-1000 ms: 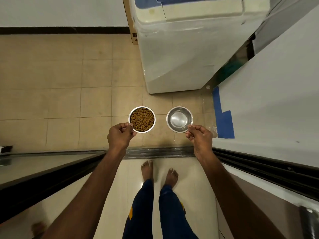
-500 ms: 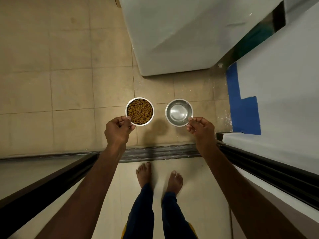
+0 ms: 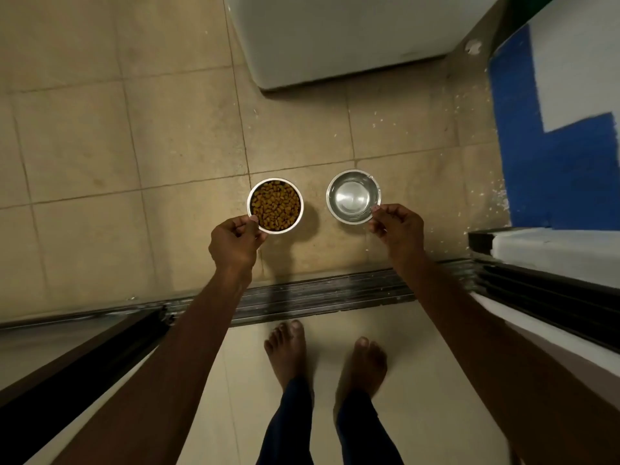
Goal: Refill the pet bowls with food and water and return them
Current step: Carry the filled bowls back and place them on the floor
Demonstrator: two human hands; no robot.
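Observation:
A steel bowl full of brown kibble (image 3: 275, 205) is low over the tan tiled floor, its shadow just beside it. My left hand (image 3: 235, 245) pinches its near rim. To the right, a second steel bowl with clear water (image 3: 353, 195) is held the same way by my right hand (image 3: 396, 226), thumb and fingers on the near right rim. Both bowls sit level, a hand's width apart. I cannot tell whether they touch the floor.
A white appliance (image 3: 335, 38) stands on the floor just beyond the bowls. A metal sliding-door track (image 3: 322, 293) crosses the floor between the bowls and my bare feet (image 3: 322, 357). A blue and white wall (image 3: 553, 156) closes the right side.
My view has dropped closer to the floor, and both bowls have gone down with my hands towards the tiles in front of the door track. My grip on each bowl is unchanged.

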